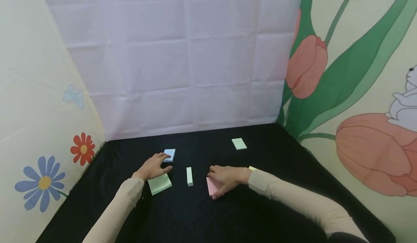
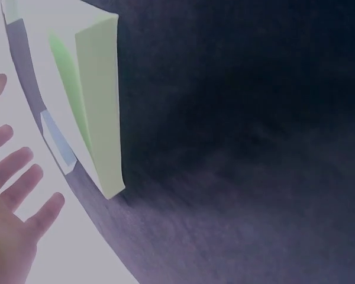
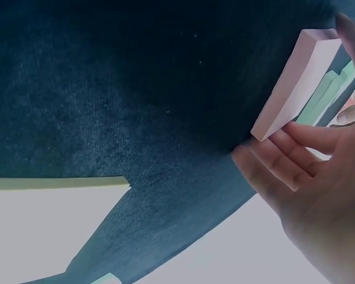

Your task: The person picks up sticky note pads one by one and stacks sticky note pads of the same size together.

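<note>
My left hand [image 1: 152, 167] hovers low over the left of the table, fingers spread and fairly straight. Its fingertips reach the near part of a blue sticky note pad [image 1: 169, 154]; whether they touch it I cannot tell. Just below that hand lies a larger green sticky note pad [image 1: 160, 185], its top sheet slightly lifted in the left wrist view. Farther right, my right hand [image 1: 230, 176] holds a pink sticky note pad [image 3: 299, 83] between thumb and fingers. Between the two hands lies a narrow pale green sticky note pad [image 1: 189, 177].
A black cloth covers the table [image 1: 202, 221]. Toward the back right lies a light green sticky note pad [image 1: 239, 144]. A yellow pad [image 1: 252, 168] is mostly hidden behind my right wrist. A white cloth [image 1: 195, 73] hangs behind the table, with flower-patterned walls at both sides.
</note>
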### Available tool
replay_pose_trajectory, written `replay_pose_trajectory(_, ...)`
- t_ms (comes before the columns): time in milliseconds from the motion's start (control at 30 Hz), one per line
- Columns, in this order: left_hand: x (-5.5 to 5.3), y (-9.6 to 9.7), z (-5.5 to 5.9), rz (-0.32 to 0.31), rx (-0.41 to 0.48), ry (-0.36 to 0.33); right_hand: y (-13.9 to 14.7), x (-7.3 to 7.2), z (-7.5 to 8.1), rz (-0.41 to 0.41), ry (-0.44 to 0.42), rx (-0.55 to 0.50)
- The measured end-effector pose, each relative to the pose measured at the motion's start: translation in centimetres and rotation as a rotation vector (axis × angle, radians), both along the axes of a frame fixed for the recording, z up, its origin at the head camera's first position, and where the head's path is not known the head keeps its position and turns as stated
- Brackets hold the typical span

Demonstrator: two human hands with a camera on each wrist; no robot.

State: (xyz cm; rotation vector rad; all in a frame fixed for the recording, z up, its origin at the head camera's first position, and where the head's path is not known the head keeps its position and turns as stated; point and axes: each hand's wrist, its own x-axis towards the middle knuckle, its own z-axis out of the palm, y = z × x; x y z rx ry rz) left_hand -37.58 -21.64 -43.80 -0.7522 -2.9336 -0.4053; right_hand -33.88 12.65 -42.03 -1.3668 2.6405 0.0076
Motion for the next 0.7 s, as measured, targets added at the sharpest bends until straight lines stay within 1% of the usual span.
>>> replay_pose_trajectory(267, -0.18, -0.38, -0.17, 0.033, 0.007, -0.005, 0.23, -0.18, 0.04, 0.04, 0.028, 0.026)
replay_pose_trajectory(400, -0.19, -0.35, -0.19, 0.053, 0.016, -0.022, 0.28, -0.2, 0.09, 0.033, 0.023, 0.042)
replay_pose_trajectory(533, -0.44, -0.29, -0.21, 0.08, 0.031, -0.038, 0.2, -0.27, 0.16, 0.025, 0.013, 0.041)
replay_pose_trajectory(700, -0.79, -0.29, -0.55, 0.081, 0.041, -0.053, 0.14, -0.09, 0.2, 0.005, -0.003, 0.039)
